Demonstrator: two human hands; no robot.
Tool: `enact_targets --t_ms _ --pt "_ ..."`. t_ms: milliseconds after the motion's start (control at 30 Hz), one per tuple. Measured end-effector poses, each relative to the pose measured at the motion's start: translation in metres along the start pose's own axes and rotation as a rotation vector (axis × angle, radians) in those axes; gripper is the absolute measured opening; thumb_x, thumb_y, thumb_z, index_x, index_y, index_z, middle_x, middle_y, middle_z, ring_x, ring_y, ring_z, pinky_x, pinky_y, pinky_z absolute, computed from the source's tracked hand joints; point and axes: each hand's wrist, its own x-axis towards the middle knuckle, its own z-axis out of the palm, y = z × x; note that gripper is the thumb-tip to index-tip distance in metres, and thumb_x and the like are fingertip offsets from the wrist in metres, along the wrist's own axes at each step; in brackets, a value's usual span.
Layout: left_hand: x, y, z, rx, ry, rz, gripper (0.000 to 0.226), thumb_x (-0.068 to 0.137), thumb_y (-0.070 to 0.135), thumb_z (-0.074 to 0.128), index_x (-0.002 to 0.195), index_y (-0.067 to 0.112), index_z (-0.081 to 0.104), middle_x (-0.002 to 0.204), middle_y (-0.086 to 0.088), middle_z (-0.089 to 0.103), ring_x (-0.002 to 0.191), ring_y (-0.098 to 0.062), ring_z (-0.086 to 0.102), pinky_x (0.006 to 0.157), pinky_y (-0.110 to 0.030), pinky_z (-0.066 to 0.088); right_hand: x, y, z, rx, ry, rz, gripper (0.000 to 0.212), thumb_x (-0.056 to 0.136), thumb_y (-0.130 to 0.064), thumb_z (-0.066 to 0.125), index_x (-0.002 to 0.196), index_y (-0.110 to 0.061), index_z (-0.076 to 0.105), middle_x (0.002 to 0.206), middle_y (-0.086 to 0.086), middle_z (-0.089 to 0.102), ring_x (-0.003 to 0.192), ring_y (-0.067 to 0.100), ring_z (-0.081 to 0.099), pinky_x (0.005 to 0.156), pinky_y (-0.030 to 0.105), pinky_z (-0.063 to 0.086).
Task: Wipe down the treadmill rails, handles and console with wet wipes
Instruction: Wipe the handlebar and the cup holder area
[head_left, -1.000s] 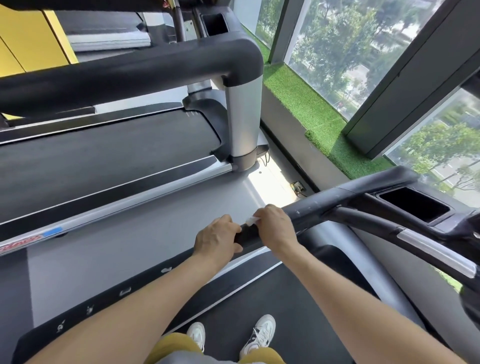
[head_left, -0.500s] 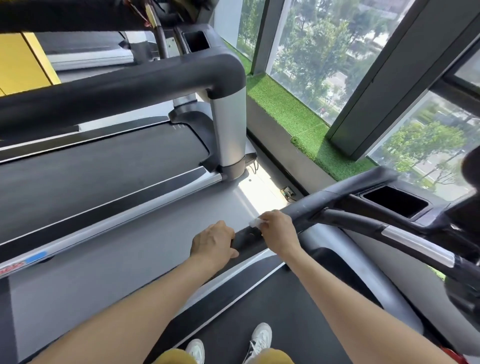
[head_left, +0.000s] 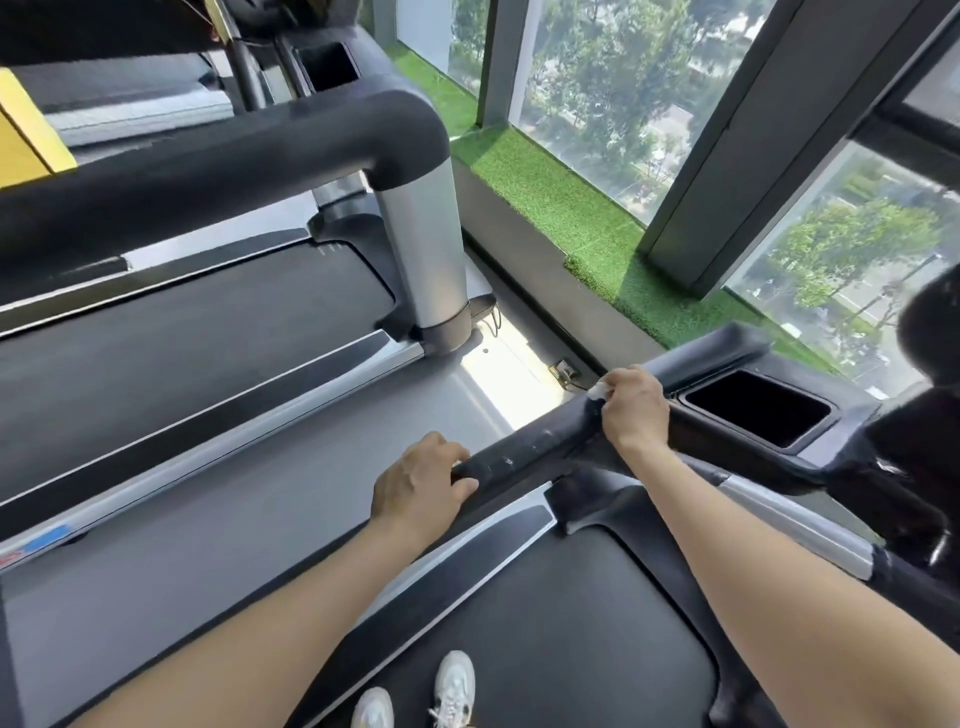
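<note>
Bare handrail (head_left: 524, 457) between both hands; cup holder (head_left: 758, 410) just beyond right hand (head_left: 635, 405).

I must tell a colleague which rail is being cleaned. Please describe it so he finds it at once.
Start at the near treadmill, under the white shoes. Its black padded handrail runs toward the windows, beside the cup holder. Unlike the neighbouring treadmill's rail, both hands grip it, the right hand holding a white wipe.

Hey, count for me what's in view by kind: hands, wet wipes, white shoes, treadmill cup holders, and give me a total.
Hands: 2 (left hand, right hand)
Wet wipes: 1
White shoes: 2
Cup holders: 2
Total: 7
</note>
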Motion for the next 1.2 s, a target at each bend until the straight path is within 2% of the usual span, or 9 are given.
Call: enact_targets --t_ms 200,333,533,800,900,967,1033,1133,1200 --pt "-0.006 -0.009 0.006 -0.023 0.001 0.005 0.028 0.093 0.039 0.055 0.118 0.028 0.059 0.112 0.008 0.054 0.103 -0.015 0.052 0.08 -0.03 0.043 -0.019 -0.007 0.007 -0.005 -0.007 -0.02 0.029 0.085 0.006 0.049 0.099 -0.008 0.071 0.106 0.009 0.065 0.098 0.027 0.059 0.08 0.028 0.043" --pt "-0.012 -0.02 0.003 -0.019 -0.002 0.037 0.027 0.093 0.038 0.055 0.117 0.028 0.059 0.11 0.009 0.054 0.101 -0.014 0.053 0.076 -0.027 0.04 -0.047 -0.027 0.014 0.05 -0.073 -0.062 0.034 0.084 0.008 0.05 0.101 -0.012 0.072 0.11 0.008 0.064 0.103 0.027 0.057 0.087 0.031 0.043" --pt "-0.035 -0.053 -0.01 -0.011 -0.028 0.065 0.025 0.093 0.037 0.055 0.115 0.028 0.06 0.11 0.009 0.054 0.102 -0.015 0.052 0.075 -0.027 0.037 -0.106 -0.066 0.036 0.19 -0.115 -0.044 0.036 0.083 0.013 0.049 0.089 -0.013 0.074 0.101 0.004 0.063 0.093 0.025 0.058 0.081 0.03 0.047" --pt "-0.066 -0.099 -0.022 -0.002 -0.068 0.067 0.025 0.091 0.035 0.057 0.116 0.029 0.059 0.11 0.008 0.052 0.103 -0.016 0.053 0.077 -0.029 0.039 -0.174 -0.108 0.063 0.211 -0.159 -0.063 0.038 0.081 0.013 0.049 0.09 -0.015 0.074 0.1 0.0 0.062 0.092 0.021 0.056 0.075 0.025 0.043" --pt "-0.071 -0.106 -0.024 -0.008 -0.081 0.065 0.025 0.091 0.034 0.058 0.116 0.029 0.06 0.111 0.008 0.052 0.105 -0.017 0.053 0.078 -0.029 0.039 -0.189 -0.116 0.068 0.26 -0.235 -0.087 0.033 0.084 0.008 0.052 0.087 -0.017 0.074 0.1 -0.002 0.064 0.09 0.019 0.058 0.073 0.023 0.044" --pt "-0.072 -0.106 -0.026 -0.014 -0.084 0.071 0.026 0.091 0.034 0.058 0.116 0.03 0.06 0.111 0.007 0.052 0.106 -0.018 0.054 0.079 -0.029 0.04 -0.193 -0.118 0.069 0.339 -0.354 -0.082 0.024 0.089 -0.002 0.057 0.093 -0.018 0.074 0.099 0.001 0.068 0.083 0.016 0.06 0.07 0.024 0.047" --pt "-0.071 -0.105 -0.028 -0.022 -0.071 0.072 0.03 0.09 0.035 0.059 0.12 0.029 0.059 0.114 0.006 0.053 0.109 -0.017 0.054 0.083 -0.031 0.043 -0.189 -0.115 0.065 0.445 -0.404 -0.058 0.019 0.091 -0.008 0.059 0.101 -0.014 0.073 0.096 0.004 0.069 0.074 0.012 0.056 0.063 0.019 0.043" --pt "-0.071 -0.103 -0.032 -0.045 -0.044 0.052 0.038 0.09 0.036 0.06 0.126 0.024 0.056 0.12 0.006 0.054 0.113 -0.015 0.054 0.091 -0.032 0.044 -0.163 -0.103 0.049 0.523 -0.255 0.049 0.019 0.093 -0.009 0.057 0.107 -0.01 0.07 0.106 0.005 0.065 0.087 0.016 0.059 0.069 0.02 0.042" --pt "-0.074 -0.102 -0.034 -0.053 -0.031 0.039 0.039 0.091 0.037 0.059 0.127 0.024 0.056 0.121 0.006 0.054 0.113 -0.015 0.054 0.092 -0.032 0.044 -0.143 -0.093 0.042 0.476 -0.178 0.066 0.021 0.092 -0.004 0.054 0.105 -0.011 0.07 0.109 0.005 0.064 0.096 0.02 0.06 0.076 0.025 0.045"
